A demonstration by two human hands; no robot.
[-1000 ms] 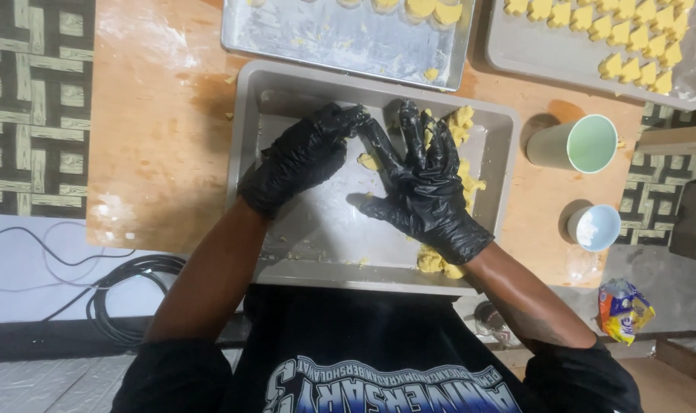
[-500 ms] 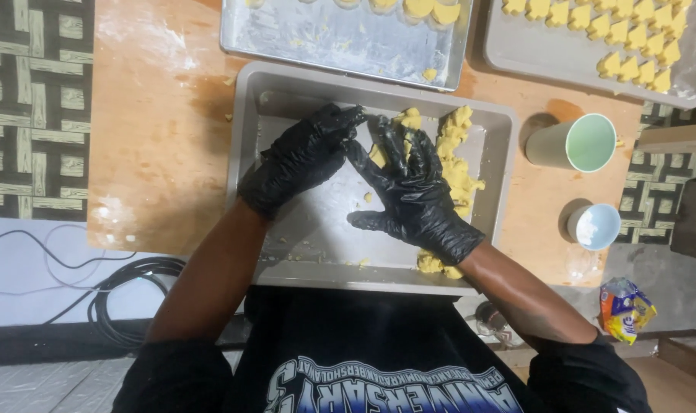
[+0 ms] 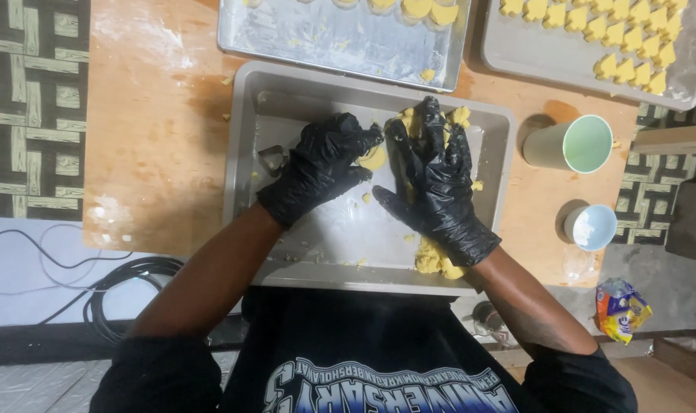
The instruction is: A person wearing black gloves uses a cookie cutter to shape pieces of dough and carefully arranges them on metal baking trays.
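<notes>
We see both hands in black gloves working inside a deep grey baking pan (image 3: 244, 153) that sits on a floured wooden board (image 3: 156, 138). The left hand (image 3: 317, 168) is curled, its fingers bent toward the palm and pinched onto a small piece of yellow dough (image 3: 374, 159) at its fingertips. The right hand (image 3: 432, 180) is spread wide and flat, fingers splayed and pointing away from us, pressing on the yellow dough pile (image 3: 459, 116) at the far right of the pan; we see dough showing between and beyond its fingertips. Another lump of dough (image 3: 433, 260) lies at the near rim, just beside the right wrist. Small crumbs are scattered over the pan's floor, and a metal cookie cutter (image 3: 271, 159) lies near the left wall, just beside the left hand.

Beyond the pan, a flat metal tray (image 3: 325, 42) carries a few cut dough pieces along its far edge, and a second tray (image 3: 531, 53) to the right holds rows of yellow cut-out shapes (image 3: 623, 46). To the right of the pan a pale green cup (image 3: 570, 144) lies on its side, and a small blue cup (image 3: 591, 227) with white powder inside stands nearer us. A crumpled colourful wrapper (image 3: 622, 307) lies off the board, and black cables (image 3: 95, 287) run along the floor on the left.
</notes>
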